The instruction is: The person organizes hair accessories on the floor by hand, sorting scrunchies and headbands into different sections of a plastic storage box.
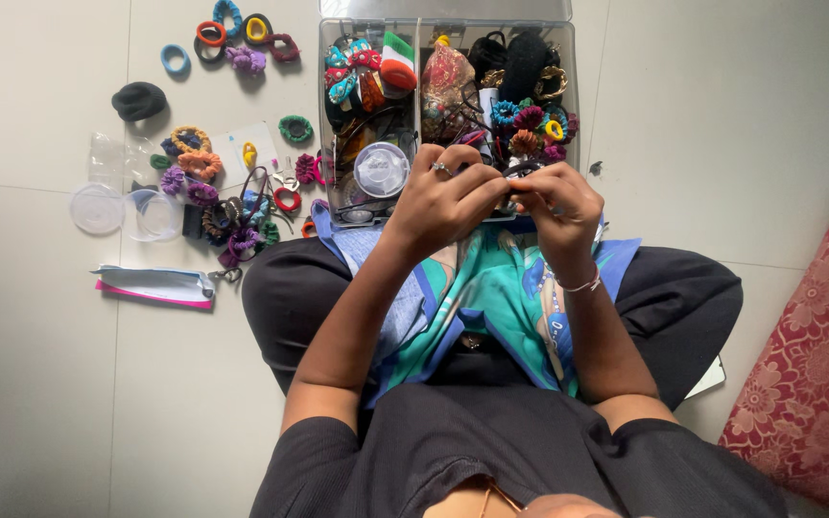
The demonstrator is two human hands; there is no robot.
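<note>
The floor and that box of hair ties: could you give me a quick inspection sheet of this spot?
Surface: pale tiled floor.
Job's things: clear divided box packed with scrunchies; a small dark hair tie pinched between both hands.
Clutter: loose hair ties, black cap, clear round lids, flat white-pink pouch.
Grippers: left hand and right hand, both closed on the tie.
Cables: nothing seen.
Surroundings: red floral cushion at right.
</note>
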